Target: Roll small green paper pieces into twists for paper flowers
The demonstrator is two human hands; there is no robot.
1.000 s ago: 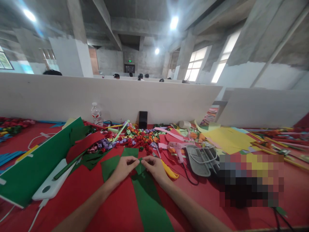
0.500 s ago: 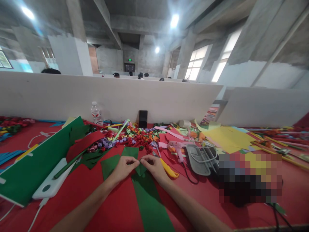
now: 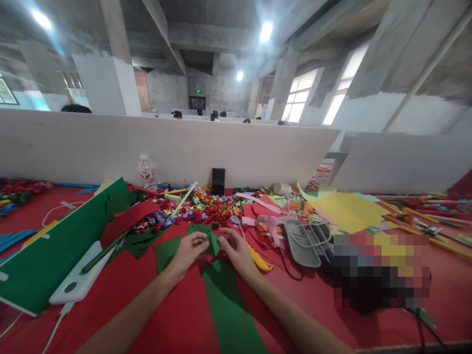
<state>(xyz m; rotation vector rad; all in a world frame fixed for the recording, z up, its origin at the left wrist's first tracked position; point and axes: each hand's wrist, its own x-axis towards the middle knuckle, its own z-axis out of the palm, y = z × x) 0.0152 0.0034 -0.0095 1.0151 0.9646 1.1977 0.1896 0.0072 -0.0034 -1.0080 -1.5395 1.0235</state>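
My left hand and my right hand meet over the red table, both pinching a small folded piece of green paper between fingertips. A long green paper strip lies under my wrists and runs toward me. Another green sheet rests flat just left of my left hand. A yellow-handled tool lies right beside my right hand.
A heap of small rolled paper flowers lies beyond my hands. A green board and a white power bank sit left. A grey pouch, yellow sheets, a water bottle and a white partition lie further off.
Both hands have shifted slightly away from me and lifted the folded green piece; the fingers have closed tighter around it.
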